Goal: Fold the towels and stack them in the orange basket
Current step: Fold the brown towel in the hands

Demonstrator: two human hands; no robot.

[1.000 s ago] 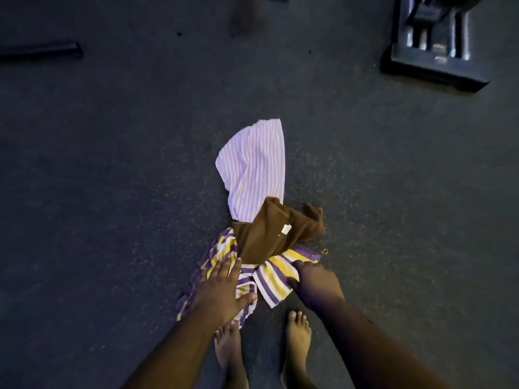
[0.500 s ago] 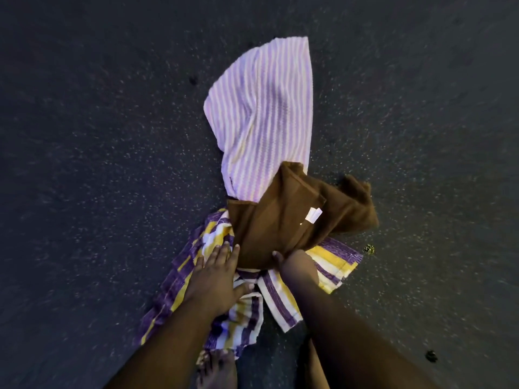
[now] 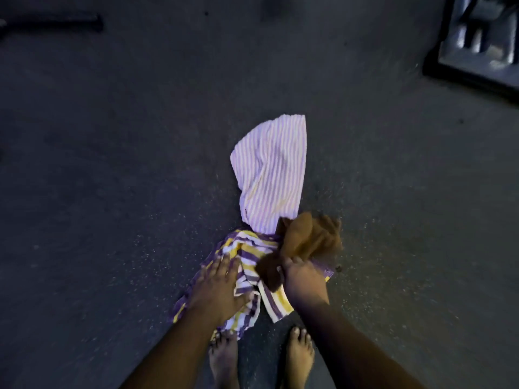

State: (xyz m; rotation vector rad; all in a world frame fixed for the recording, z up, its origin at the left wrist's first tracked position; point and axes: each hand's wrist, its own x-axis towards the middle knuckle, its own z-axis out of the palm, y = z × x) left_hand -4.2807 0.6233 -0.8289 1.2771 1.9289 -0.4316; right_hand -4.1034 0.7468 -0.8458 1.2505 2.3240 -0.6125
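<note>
Three towels lie in a heap on the dark floor in front of my bare feet. A pale towel with thin lilac stripes point(image 3: 271, 169) lies farthest from me. A brown towel point(image 3: 306, 238) is bunched up and lifted off the heap; my right hand point(image 3: 302, 279) grips its near end. Under it lies a towel with purple, yellow and white stripes point(image 3: 252, 251). My left hand point(image 3: 219, 287) rests flat on that towel with fingers straight. No orange basket is in view.
A dark frame-like object with pale metal parts point(image 3: 477, 43) stands at the top right corner. A long dark bar point(image 3: 53, 23) lies on the floor at the top left. My bare feet point(image 3: 261, 357) stand just behind the heap. The floor around is dark speckled concrete.
My right hand has taken hold of the brown towel and pulled it up into a bunch. The camera has risen away from the heap. My left hand stays on the yellow-striped towel.
</note>
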